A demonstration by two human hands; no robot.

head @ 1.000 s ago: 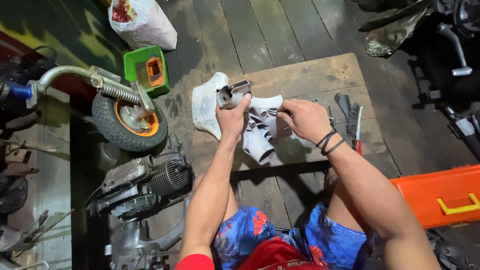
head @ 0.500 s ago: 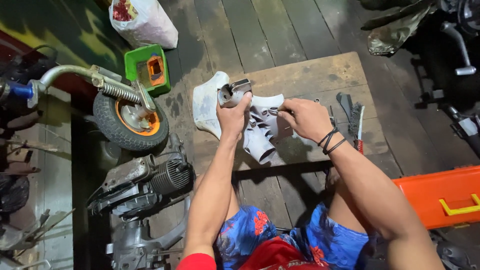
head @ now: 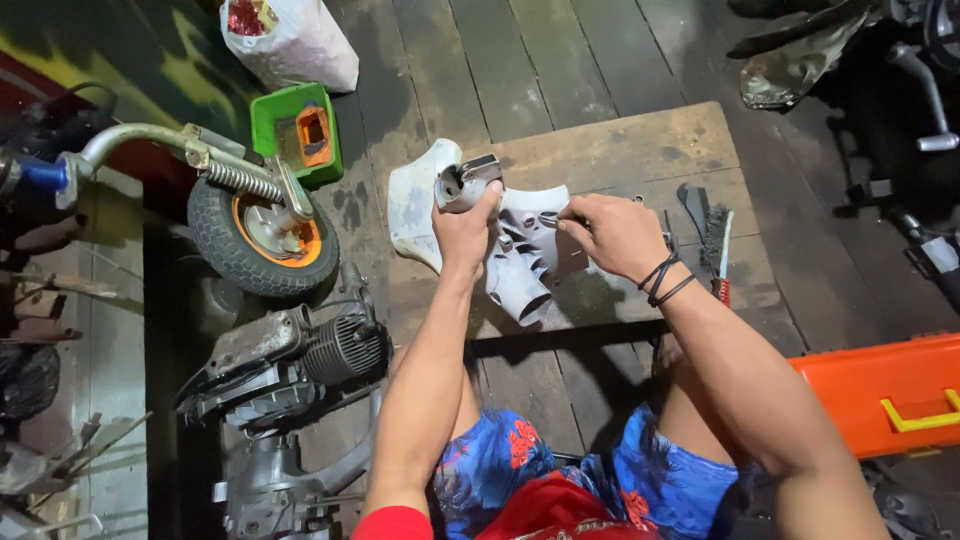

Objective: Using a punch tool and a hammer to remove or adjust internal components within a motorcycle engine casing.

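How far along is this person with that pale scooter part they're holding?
Already off any vehicle, the pale grey headset housing is held over a wooden board. In hand: the left hand steadies its round end, while the right hand works at its upper edge; any tool there is too small to tell. Still apart: the engine and wheel lie on the floor beside.

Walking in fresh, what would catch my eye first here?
Probably the pale grey moulded metal housing at centre, gripped by the left hand and right hand over a wooden board. Next, the small black tyre with an orange hub at left, and the bright orange case at lower right.
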